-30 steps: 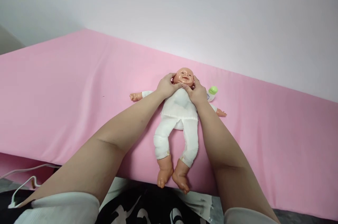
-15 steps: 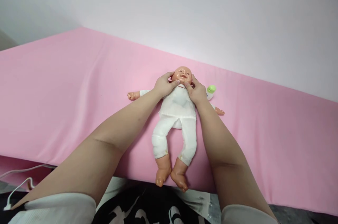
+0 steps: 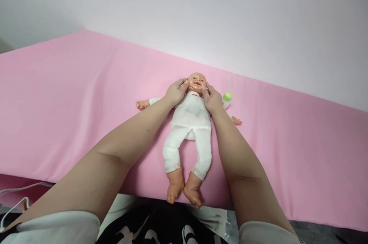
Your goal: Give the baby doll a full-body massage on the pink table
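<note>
A baby doll (image 3: 191, 115) with a white cloth body lies on its back, its feet toward me at the near edge. My left hand (image 3: 176, 91) cups the left side of the doll's head, thumb by the cheek. On the other side of the head, my right hand (image 3: 212, 97) is curved against the cheek and jaw, with its thumb on the cheek. Both hands grip the head between them; some fingers are hidden behind it. Just right of my right hand is a small bottle with a light green cap (image 3: 227, 97), partly hidden.
Pink cloth (image 3: 51, 113) covers the table under the doll. A pale wall (image 3: 178, 14) rises along the table's far edge. White cables (image 3: 25, 189) hang at the lower left, close to my left arm.
My thumbs have moved from under the doll's chin outward and up to its cheeks. The hands still hold the head. The whole view has shifted slightly.
</note>
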